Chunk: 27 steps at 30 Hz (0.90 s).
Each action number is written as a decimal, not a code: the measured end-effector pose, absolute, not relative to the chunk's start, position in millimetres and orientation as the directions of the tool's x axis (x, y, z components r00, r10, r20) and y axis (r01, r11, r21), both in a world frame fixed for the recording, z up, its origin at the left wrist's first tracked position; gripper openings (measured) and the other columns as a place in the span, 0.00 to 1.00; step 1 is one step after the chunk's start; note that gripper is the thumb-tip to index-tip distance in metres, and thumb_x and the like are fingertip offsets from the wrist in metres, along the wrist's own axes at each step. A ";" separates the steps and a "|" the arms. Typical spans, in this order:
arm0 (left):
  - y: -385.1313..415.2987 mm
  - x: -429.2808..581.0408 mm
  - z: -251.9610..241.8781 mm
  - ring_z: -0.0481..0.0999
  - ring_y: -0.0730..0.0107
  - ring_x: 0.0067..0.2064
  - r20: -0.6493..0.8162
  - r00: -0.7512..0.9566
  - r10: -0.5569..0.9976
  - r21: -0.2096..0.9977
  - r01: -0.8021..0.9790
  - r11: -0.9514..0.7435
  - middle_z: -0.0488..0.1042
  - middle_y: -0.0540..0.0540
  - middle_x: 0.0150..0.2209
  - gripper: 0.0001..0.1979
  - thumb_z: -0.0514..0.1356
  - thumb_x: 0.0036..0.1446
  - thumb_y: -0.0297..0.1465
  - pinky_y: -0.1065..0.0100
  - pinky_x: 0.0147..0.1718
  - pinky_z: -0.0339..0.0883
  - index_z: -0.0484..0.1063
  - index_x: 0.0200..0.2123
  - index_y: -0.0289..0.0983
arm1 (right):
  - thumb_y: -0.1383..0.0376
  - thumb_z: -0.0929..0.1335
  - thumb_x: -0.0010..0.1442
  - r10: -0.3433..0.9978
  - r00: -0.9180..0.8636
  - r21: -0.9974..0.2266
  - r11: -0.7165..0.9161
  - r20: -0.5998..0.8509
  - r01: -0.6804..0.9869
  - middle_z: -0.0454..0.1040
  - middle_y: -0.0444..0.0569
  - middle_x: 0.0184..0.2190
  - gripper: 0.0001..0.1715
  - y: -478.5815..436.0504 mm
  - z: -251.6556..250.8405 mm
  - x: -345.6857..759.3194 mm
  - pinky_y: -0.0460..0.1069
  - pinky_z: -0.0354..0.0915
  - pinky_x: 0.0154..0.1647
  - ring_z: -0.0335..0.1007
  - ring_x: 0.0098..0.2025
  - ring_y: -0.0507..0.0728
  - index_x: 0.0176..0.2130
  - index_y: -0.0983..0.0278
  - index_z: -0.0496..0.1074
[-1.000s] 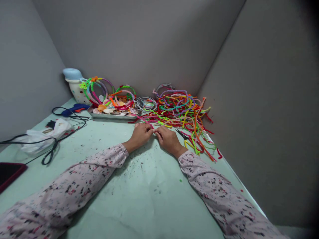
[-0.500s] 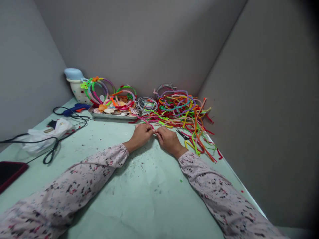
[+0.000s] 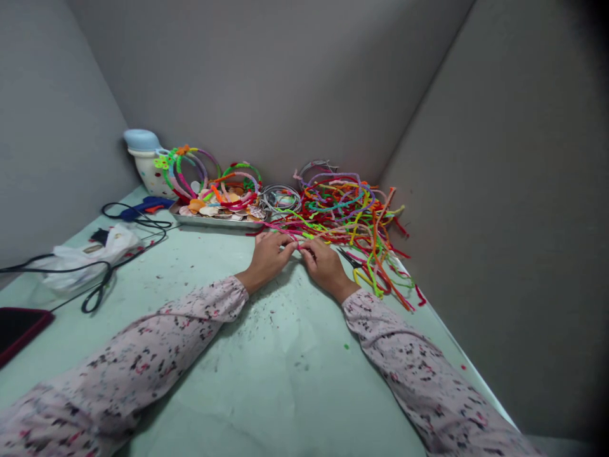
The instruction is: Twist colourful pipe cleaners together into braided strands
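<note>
A pink pipe cleaner (image 3: 298, 247) runs between my two hands near the middle of the table. My left hand (image 3: 271, 255) is closed on it, thumb and fingers pinching. From the other side my right hand (image 3: 323, 261) pinches the same pipe cleaner, its fingertips a little apart from the left ones. Part of the strand is hidden behind my fingers. Just beyond my hands lies a tangled heap of colourful pipe cleaners (image 3: 340, 206). Scissors (image 3: 352, 259) with dark blades rest to the right of my right hand.
A metal tray (image 3: 214, 222) of shells and fuzzy hoops (image 3: 193, 174) stands at the back. Left are a white bottle (image 3: 151, 171) with a blue lid, a blue glue gun (image 3: 143, 208), black cables (image 3: 107, 273), a plastic bag (image 3: 85, 260) and a phone (image 3: 21, 333). Walls enclose the table's back.
My fingertips have drawn slightly apart, and more of the pink pipe cleaner shows between them. My right fingers have shifted their grip a little; the other things have stayed put.
</note>
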<state>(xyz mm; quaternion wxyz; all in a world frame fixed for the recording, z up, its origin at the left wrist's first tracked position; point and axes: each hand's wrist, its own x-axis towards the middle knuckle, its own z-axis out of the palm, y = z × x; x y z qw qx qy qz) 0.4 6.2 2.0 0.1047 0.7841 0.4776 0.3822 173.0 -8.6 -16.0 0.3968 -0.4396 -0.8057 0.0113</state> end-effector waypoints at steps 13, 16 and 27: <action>5.9 1.6 1.8 0.73 0.65 0.38 0.500 0.260 0.826 0.521 0.672 -0.526 0.79 0.50 0.31 0.10 0.57 0.58 0.35 0.57 0.50 0.54 0.75 0.27 0.39 | 0.67 0.62 0.65 0.711 -0.330 -0.336 0.622 0.621 0.708 0.74 0.51 0.39 0.08 -11.1 -15.1 171.6 0.51 0.65 0.42 0.70 0.42 0.57 0.40 0.63 0.71; 6.5 1.6 1.6 0.73 0.66 0.37 0.489 0.262 0.832 0.520 0.679 -0.519 0.78 0.50 0.30 0.10 0.57 0.58 0.34 0.58 0.49 0.55 0.74 0.27 0.38 | 0.66 0.62 0.65 0.713 -0.335 -0.318 0.614 0.616 0.722 0.74 0.51 0.39 0.08 -12.3 -15.0 171.3 0.50 0.65 0.41 0.70 0.41 0.57 0.40 0.63 0.71; 6.7 1.4 1.2 0.74 0.66 0.39 0.497 0.264 0.827 0.541 0.650 -0.533 0.79 0.50 0.33 0.10 0.57 0.58 0.35 0.59 0.48 0.56 0.75 0.29 0.39 | 0.66 0.62 0.65 0.722 -0.314 -0.348 0.608 0.616 0.714 0.74 0.51 0.40 0.09 -10.1 -15.8 172.0 0.50 0.65 0.43 0.69 0.43 0.57 0.42 0.62 0.71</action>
